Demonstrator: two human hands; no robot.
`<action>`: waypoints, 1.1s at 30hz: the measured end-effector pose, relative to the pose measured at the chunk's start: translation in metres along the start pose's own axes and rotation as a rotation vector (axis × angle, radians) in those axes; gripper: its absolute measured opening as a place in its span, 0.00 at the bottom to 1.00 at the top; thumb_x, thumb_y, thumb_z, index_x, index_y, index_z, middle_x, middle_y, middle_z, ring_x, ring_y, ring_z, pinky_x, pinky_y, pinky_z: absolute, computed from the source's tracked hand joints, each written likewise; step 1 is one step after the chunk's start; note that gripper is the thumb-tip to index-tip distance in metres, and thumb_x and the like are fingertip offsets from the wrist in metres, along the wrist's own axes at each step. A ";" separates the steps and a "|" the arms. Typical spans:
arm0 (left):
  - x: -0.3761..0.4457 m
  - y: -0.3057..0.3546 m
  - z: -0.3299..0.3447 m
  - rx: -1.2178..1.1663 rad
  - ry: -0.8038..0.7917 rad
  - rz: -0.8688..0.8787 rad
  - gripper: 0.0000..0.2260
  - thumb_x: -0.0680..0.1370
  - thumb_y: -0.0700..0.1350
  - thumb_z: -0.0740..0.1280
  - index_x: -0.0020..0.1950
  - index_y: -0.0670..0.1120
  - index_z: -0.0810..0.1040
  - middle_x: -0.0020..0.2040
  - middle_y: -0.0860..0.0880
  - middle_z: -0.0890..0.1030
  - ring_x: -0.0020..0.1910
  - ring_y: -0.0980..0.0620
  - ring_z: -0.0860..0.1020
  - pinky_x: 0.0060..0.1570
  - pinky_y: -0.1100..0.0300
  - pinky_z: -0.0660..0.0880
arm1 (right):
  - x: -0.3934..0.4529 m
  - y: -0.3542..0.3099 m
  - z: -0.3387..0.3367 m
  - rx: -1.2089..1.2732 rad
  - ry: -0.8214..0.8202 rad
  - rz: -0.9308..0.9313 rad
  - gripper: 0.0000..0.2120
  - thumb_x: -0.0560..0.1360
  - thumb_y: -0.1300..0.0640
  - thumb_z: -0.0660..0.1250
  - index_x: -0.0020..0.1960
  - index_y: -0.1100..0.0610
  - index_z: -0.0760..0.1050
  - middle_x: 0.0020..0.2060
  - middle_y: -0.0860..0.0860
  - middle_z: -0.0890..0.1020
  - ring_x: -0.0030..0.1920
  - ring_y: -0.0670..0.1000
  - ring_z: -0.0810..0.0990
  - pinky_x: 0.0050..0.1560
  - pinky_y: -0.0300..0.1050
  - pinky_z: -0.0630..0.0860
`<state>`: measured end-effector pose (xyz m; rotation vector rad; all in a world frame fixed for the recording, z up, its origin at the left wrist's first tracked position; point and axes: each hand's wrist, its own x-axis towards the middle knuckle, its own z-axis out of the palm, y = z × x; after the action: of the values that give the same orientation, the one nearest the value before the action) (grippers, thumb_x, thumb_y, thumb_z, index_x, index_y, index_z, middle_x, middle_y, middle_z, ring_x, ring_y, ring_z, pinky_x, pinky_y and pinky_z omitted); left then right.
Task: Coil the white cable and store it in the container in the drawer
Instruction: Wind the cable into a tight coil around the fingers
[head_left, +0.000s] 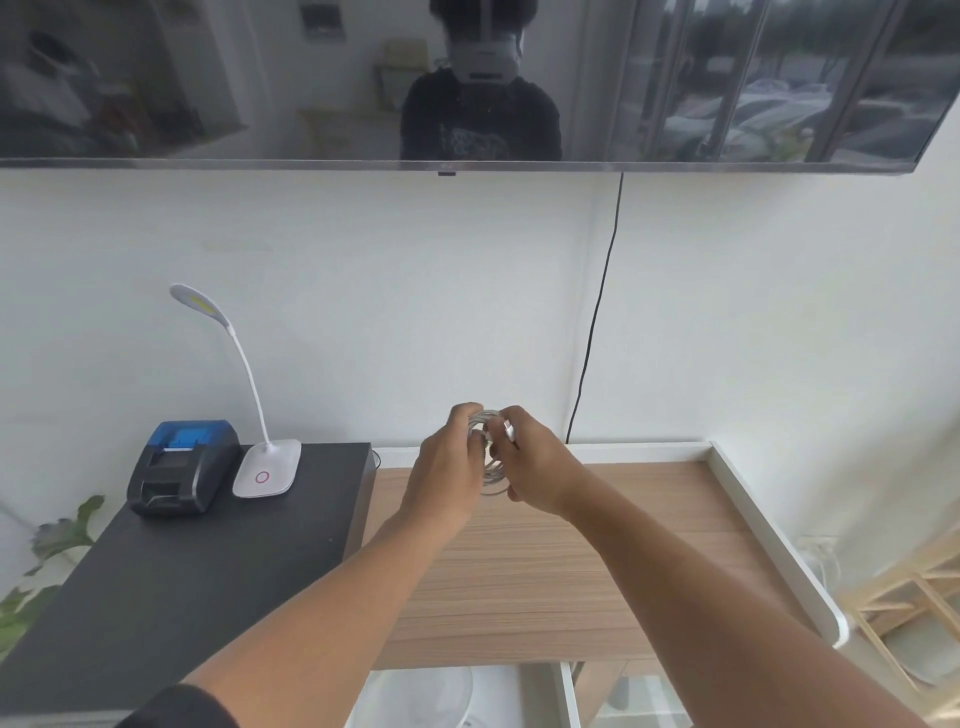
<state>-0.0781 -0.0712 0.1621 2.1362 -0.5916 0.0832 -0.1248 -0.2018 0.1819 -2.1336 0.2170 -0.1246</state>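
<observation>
While above the wooden top, white cable coiled in both hands' clenched fingers

Both arms extended, left hand and right hand meeting, fingers curled.

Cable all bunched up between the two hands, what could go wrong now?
1. The cable is looped between the left hand and right hand, held in the air above the wooden top. If the fingers loosen, the loops may spring apart.
2. The plug end sticks out by the right hand, so it could slip free and undo the coil.
</observation>
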 end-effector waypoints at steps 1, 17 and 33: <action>0.000 0.002 0.001 0.001 0.022 0.002 0.15 0.85 0.43 0.57 0.71 0.51 0.72 0.52 0.51 0.83 0.45 0.56 0.80 0.39 0.70 0.68 | 0.000 0.000 0.000 0.020 0.001 0.009 0.17 0.86 0.45 0.53 0.57 0.58 0.71 0.43 0.54 0.80 0.27 0.51 0.74 0.27 0.44 0.75; -0.011 0.020 0.011 -0.212 0.177 -0.113 0.15 0.86 0.48 0.52 0.62 0.45 0.76 0.41 0.47 0.76 0.36 0.43 0.82 0.23 0.68 0.72 | 0.020 -0.021 -0.047 0.079 0.101 0.336 0.34 0.81 0.32 0.54 0.47 0.64 0.76 0.24 0.50 0.84 0.18 0.49 0.74 0.22 0.35 0.70; -0.019 0.004 0.008 -0.051 0.188 -0.037 0.12 0.86 0.44 0.56 0.61 0.43 0.78 0.39 0.51 0.79 0.39 0.52 0.78 0.35 0.74 0.68 | 0.011 -0.014 -0.014 0.542 -0.106 0.329 0.17 0.83 0.64 0.59 0.35 0.61 0.69 0.31 0.54 0.69 0.26 0.49 0.65 0.25 0.39 0.68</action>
<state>-0.0978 -0.0723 0.1546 2.0614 -0.4401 0.2431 -0.1146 -0.2088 0.2012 -1.5378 0.4174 0.1127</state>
